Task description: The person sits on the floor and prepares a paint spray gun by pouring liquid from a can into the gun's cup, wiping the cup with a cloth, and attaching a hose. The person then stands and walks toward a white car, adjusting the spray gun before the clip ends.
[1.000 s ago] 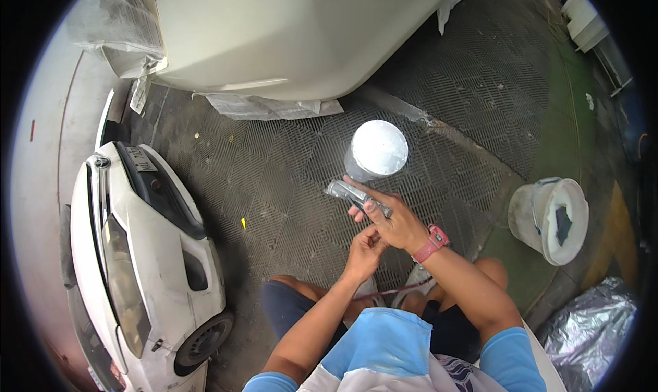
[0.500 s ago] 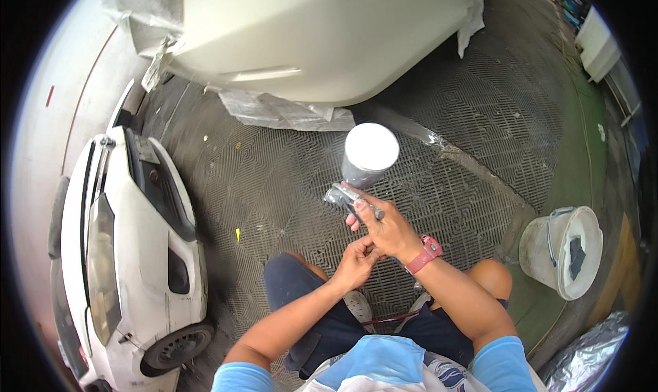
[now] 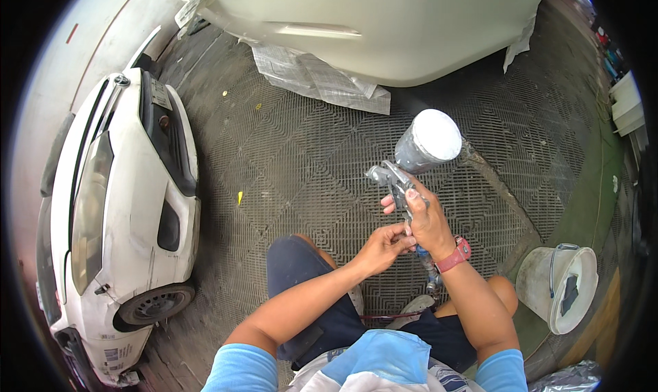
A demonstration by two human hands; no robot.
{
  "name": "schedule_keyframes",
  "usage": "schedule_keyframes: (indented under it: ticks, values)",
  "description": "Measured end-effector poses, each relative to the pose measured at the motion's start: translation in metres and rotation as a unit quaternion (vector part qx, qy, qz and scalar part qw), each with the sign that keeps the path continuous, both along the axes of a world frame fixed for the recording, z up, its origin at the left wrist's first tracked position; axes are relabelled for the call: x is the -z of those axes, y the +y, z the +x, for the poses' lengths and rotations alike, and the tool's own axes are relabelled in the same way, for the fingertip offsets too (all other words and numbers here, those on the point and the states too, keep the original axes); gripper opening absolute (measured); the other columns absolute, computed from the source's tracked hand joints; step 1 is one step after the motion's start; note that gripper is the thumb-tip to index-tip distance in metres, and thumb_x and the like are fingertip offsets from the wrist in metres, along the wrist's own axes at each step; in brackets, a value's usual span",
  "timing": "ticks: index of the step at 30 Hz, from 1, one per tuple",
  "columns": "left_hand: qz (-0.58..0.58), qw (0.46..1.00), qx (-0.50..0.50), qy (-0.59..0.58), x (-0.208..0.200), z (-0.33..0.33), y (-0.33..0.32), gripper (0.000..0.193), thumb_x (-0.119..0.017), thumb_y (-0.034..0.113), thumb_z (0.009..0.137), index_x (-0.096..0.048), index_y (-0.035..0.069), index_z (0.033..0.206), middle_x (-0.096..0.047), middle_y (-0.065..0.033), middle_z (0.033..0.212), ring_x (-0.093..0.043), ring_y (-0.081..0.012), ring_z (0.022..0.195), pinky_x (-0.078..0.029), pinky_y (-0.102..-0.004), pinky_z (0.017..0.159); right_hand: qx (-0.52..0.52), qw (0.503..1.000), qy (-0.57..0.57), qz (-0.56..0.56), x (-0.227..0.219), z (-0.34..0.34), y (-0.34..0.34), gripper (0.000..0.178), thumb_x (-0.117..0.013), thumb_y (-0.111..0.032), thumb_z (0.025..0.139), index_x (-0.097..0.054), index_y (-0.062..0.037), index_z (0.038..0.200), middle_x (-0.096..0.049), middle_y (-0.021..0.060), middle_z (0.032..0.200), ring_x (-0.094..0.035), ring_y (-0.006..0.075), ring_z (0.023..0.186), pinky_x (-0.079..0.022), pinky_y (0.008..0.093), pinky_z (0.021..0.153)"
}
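Observation:
My right hand (image 3: 430, 222) is wrapped round the handle of a metallic spray gun (image 3: 392, 177). A grey paint cup (image 3: 414, 149) with a round white top is mounted on the gun and tilts away from me. My left hand (image 3: 381, 249) is closed in a pinch at the bottom of the gun's handle; the small part between its fingertips is mostly hidden. Just below that grip, a blue and metal hose fitting (image 3: 430, 274) hangs beside my right wrist. The gun is held above the floor, in front of my bent knees.
A pale car body panel (image 3: 411, 28) edged with masking sheet (image 3: 308, 76) stands ahead. On the left is a white car (image 3: 123, 207). A white bucket (image 3: 541, 275) with a dark piece on it stands at the right, near crumpled foil (image 3: 572, 378). Ridged grating (image 3: 308, 165) covers the floor.
Both hands and the spray gun have moved right in the picture, and the hose fitting shows more below the handle. The view has turned, shifting the surroundings. Both grips continue.

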State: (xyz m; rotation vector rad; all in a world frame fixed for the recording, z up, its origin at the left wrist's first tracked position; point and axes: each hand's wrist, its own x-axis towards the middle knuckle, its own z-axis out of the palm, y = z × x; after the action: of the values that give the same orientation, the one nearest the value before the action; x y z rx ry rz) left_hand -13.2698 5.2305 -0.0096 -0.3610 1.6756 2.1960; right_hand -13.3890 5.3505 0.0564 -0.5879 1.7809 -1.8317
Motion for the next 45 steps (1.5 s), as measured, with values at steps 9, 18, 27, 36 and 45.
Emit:
schedule_keyframes:
  ticks: [9,18,27,36,45]
  values:
    - [-0.002,1.000,0.029,-0.013,0.008,0.000,-0.006,0.022,-0.065,0.015,0.113,-0.072,0.004,0.131,-0.075,0.0009,0.111,-0.069,-0.0079,0.103,-0.058,-0.0280,0.094,0.035,0.997,-0.033,0.053,-0.004,0.005,-0.003,0.075,-0.037,-0.063,0.116,-0.072,0.0026,0.121,-0.075,0.0100,0.092,-0.072,0.0178,0.083,-0.059,0.0334,0.075]
    - [0.006,1.000,0.029,-0.001,0.018,0.000,-0.008,0.020,-0.065,0.013,0.113,-0.072,0.003,0.128,-0.074,0.0010,0.106,-0.068,-0.0074,0.100,-0.058,-0.0278,0.091,0.034,0.996,-0.038,0.076,-0.003,0.006,-0.006,0.076,-0.038,-0.064,0.116,-0.071,0.0031,0.125,-0.076,0.0100,0.094,-0.073,0.0181,0.083,-0.060,0.0321,0.070]
    - [-0.015,0.999,-0.033,0.016,0.009,-0.001,-0.010,0.019,-0.068,0.015,0.111,-0.073,0.003,0.124,-0.073,0.0011,0.097,-0.065,-0.0075,0.089,-0.054,-0.0279,0.082,0.071,0.995,0.026,0.067,0.003,0.008,-0.022,0.068,-0.036,-0.055,0.119,-0.070,0.0018,0.136,-0.074,0.0079,0.092,-0.071,0.0169,0.079,-0.056,0.0316,0.065]
    - [-0.163,0.976,-0.146,-0.015,0.010,-0.007,-0.016,0.033,-0.056,0.020,0.116,-0.065,-0.001,0.140,-0.076,-0.0140,0.125,-0.070,-0.0211,0.117,-0.053,-0.0366,0.103,0.181,0.977,0.006,0.113,0.038,-0.005,-0.063,0.057,-0.043,-0.046,0.118,-0.061,-0.0039,0.152,-0.079,0.0115,0.093,-0.073,0.0171,0.078,-0.057,0.0340,0.069]
    - [-0.189,0.957,-0.219,-0.025,0.014,-0.001,-0.025,0.046,-0.047,0.028,0.120,-0.051,-0.001,0.156,-0.062,-0.0171,0.151,-0.057,-0.0237,0.143,-0.042,-0.0386,0.122,0.292,0.952,0.057,0.066,0.063,-0.011,-0.117,0.060,-0.046,-0.045,0.119,-0.057,-0.0038,0.160,-0.074,0.0091,0.089,-0.070,0.0165,0.078,-0.057,0.0324,0.074]
